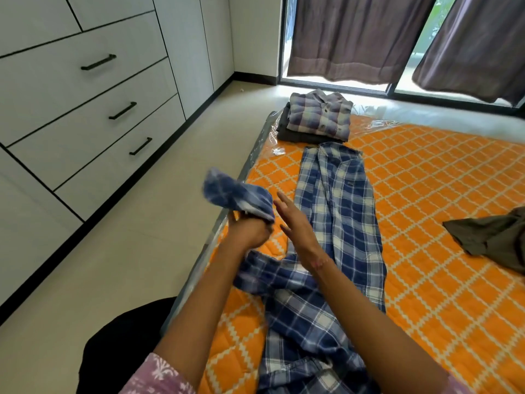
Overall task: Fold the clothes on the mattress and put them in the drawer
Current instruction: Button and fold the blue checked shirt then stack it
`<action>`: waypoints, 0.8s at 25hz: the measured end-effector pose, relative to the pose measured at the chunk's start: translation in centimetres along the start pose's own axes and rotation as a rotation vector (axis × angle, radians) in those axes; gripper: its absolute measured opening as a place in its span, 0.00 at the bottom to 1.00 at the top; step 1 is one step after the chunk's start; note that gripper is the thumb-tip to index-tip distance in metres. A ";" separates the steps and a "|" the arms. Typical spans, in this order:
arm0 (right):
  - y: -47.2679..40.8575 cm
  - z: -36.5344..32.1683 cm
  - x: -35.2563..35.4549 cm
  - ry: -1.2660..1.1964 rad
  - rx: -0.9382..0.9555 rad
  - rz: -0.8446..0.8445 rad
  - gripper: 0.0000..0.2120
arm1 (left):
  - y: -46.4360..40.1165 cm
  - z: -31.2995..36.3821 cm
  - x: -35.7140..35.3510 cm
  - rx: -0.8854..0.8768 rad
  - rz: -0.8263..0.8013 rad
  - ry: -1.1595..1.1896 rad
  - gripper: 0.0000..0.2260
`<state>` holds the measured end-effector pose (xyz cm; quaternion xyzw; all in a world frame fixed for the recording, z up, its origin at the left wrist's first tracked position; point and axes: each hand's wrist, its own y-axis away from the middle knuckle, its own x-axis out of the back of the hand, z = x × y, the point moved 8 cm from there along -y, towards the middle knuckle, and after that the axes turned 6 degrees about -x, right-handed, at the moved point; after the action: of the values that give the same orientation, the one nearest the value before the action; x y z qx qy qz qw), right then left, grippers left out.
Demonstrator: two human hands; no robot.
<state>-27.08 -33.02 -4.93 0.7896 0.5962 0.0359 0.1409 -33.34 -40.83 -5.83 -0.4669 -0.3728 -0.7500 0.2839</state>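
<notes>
The left hand (250, 231) is closed in a fist around one sleeve (237, 196) of a blue checked shirt (338, 223), lifting the cuff end up above the edge of the mattress (440, 194); the sleeve is blurred. The right hand (295, 220) is open, its fingers straight and spread, held edge-on just beside the raised sleeve and above the shirt. Whether it touches the cloth cannot be told.

The blue checked shirt lies lengthwise on the orange patterned mattress, collar at the far end, its body narrowed and its lower part bunched near the person.

At the far corner of the mattress sits one stack of folded clothes: a grey-blue checked shirt (321, 115) on top of a dark folded garment (287, 129), so two folded pieces can be counted. One more unfolded piece, an olive-brown garment (494, 237), lies crumpled near the right edge of the view, well apart from the blue shirt.

To the left, across a strip of pale floor (127, 237), stands a white cabinet (34, 81) with three drawers (85, 103) shut, each with one black handle.
</notes>
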 end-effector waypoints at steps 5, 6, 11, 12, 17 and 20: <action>-3.3 3.6 -0.1 0.163 -0.207 -0.043 0.11 | 0.7 4.3 -6.2 -0.038 -0.401 -0.499 0.24; -3.1 4.6 0.8 0.119 -0.285 0.004 0.08 | 0.8 4.7 -6.7 -0.060 -0.410 -0.544 0.25; -2.7 3.6 6.1 -0.543 -0.397 -0.030 0.18 | -0.7 6.1 -2.3 -0.197 -0.060 0.071 0.27; -2.8 1.9 7.3 -0.639 -0.340 -0.065 0.18 | -1.2 5.4 -0.3 -0.167 0.108 0.480 0.23; -6.0 -6.4 15.6 -0.763 -0.024 0.017 0.23 | -9.1 9.6 0.7 -0.155 -0.316 1.673 0.34; -8.1 -5.1 20.2 -0.747 -0.090 0.116 0.29 | -14.3 14.8 0.6 -0.153 -0.387 1.564 0.38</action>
<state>-29.99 -10.81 -4.46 0.7738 0.4556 -0.2206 0.3807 -37.44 -20.68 -5.27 0.2474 -0.0883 -0.9187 0.2949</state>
